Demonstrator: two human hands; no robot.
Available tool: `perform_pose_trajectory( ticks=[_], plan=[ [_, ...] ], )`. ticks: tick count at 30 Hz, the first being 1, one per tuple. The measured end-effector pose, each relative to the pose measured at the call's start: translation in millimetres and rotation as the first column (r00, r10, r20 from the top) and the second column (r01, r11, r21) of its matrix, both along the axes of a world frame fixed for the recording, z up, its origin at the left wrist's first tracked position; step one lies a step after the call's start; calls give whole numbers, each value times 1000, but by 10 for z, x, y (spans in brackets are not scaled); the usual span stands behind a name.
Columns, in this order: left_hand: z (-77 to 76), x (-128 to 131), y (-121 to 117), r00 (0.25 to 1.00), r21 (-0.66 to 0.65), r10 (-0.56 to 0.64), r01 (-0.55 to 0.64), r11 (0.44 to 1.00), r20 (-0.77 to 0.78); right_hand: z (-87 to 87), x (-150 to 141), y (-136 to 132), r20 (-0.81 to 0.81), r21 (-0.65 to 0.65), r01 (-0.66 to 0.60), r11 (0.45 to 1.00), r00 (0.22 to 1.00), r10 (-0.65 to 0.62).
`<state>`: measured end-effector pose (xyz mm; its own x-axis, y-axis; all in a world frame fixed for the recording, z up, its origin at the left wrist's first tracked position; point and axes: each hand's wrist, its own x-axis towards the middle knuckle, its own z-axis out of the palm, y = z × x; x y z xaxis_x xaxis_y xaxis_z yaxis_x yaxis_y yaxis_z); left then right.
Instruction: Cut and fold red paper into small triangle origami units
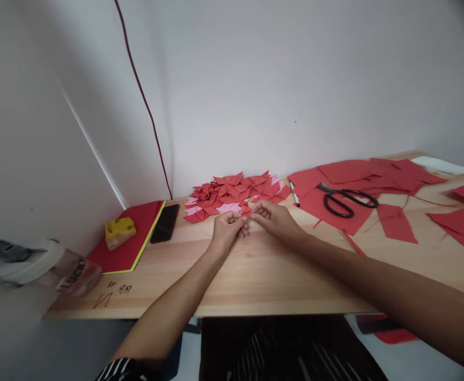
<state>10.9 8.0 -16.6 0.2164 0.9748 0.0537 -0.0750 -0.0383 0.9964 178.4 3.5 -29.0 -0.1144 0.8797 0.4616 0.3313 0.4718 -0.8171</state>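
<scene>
Near the middle of the table, my left hand (227,228) and my right hand (271,218) come close together, with the fingers of each pinched. A small piece of red paper (246,210) shows between their fingertips; its shape is mostly hidden, and it partly blends with what lies behind. Just beyond the hands is a heap of folded red paper shapes (237,189) with pointed ends. Some pink folded paper shapes (228,207) lie among them.
Right of the heap are a marker (294,193), black-handled scissors (346,201) and cut red paper sheets (351,177). To the left lie a black phone (165,223), a yellow packet (120,232) on a red folder (130,254), and a lidded cup (71,270). A wall borders the wooden table (255,286).
</scene>
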Motion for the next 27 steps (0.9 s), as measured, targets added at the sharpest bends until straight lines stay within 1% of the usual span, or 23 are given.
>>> perform_pose_trajectory(
  ticks=[4,10,15,20,27],
  plan=[
    [3,6,-2,1000,-10,-7,7,1000,0,-5,-4,2,6,2,-3,1000,1000,3],
    [-22,1,14,1000,-48,-23,24,999,13,58,-1,-40,34,15,-28,999,999,28],
    [-27,-26,42,998,-79,-44,47,996,40,75,8,-41,85,55,-22,998,996,17],
    [-9,-35,31,998,-83,-54,58,995,43,33,11,-15,109,74,-29,997,994,21],
    [-11,-4,8,1000,-33,-28,29,999,15,-59,15,21,81,54,-17,998,997,13]
  ],
)
